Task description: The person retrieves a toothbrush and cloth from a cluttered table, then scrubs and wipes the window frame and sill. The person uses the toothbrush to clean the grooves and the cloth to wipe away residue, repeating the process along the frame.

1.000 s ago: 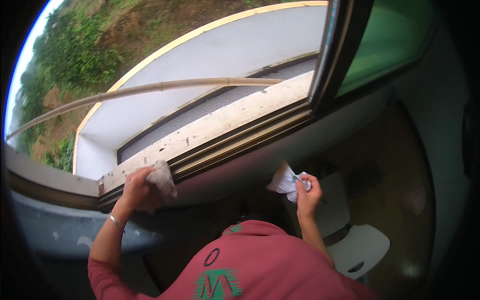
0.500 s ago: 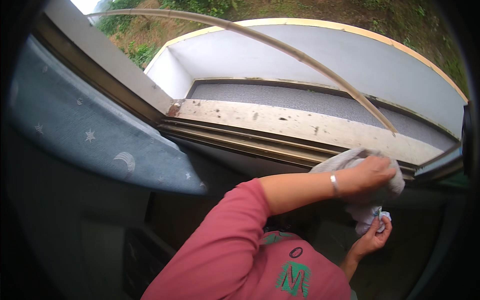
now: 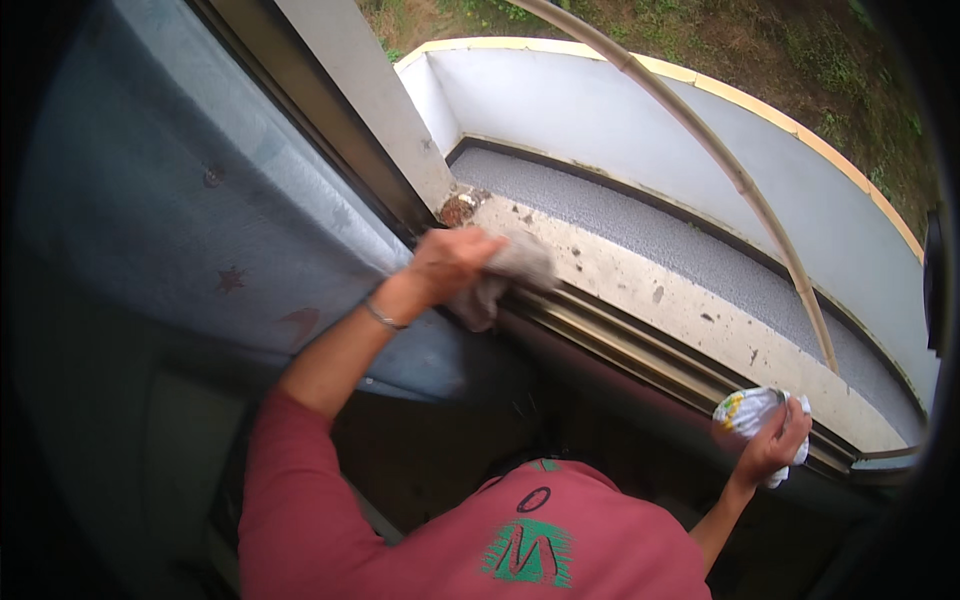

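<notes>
My left hand (image 3: 452, 262) is closed on a bunched grey cloth (image 3: 522, 264) at the left end of the metal window track (image 3: 620, 350). The cloth lies over the track beside the frame corner, and one end hangs below it; its edges are slightly blurred. Farther right, my right hand (image 3: 772, 450) grips a crumpled white cloth (image 3: 748, 408) with yellow and green patches, held at the track's right part. Whether this white cloth touches the track I cannot tell. Beyond the track runs a pale, dark-spotted sill (image 3: 660, 293).
A blue curtain (image 3: 240, 210) hangs at the left, next to the upright window frame (image 3: 370, 90). Outside, a long bamboo pole (image 3: 715, 140) slants down to the sill. A white ledge wall (image 3: 560, 95) with a yellowish rim encloses a grey floor (image 3: 600, 210).
My left hand has carried the grey cloth from the track's right end to its left end. My right hand has risen with the white cloth toward the track. The view has turned.
</notes>
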Motion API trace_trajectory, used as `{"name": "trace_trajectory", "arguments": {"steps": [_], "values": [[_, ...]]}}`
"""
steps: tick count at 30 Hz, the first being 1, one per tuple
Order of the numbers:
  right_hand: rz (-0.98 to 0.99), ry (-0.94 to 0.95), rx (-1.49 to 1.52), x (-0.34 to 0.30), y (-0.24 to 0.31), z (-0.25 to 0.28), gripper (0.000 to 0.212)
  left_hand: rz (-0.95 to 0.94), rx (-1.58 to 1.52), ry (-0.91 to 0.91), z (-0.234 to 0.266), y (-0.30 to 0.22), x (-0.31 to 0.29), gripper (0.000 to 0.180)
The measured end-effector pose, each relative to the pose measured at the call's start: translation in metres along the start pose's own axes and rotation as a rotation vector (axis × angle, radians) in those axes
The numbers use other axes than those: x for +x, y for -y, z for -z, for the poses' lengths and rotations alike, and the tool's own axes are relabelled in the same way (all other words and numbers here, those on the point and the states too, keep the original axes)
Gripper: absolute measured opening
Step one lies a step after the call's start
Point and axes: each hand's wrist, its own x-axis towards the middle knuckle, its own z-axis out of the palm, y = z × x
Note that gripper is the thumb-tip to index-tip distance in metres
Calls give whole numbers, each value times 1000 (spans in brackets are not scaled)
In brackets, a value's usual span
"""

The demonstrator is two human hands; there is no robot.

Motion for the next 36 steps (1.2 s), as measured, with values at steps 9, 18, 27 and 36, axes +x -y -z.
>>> {"name": "trace_trajectory", "arguments": {"steps": [9,18,27,36], "values": [[100,50,-115,-2,-2,4,18,410,345,91,-30,37,-30,21],[22,162,41,-6,-2,11,20,216,-529,-259,-85,-244,71,32],[-253,104,290,4,-20,20,13,493,-1436,-584,-55,-224,142,24],[-193,70,182,24,-36,27,15,607,166,-400,35,-18,-25,39]]}}
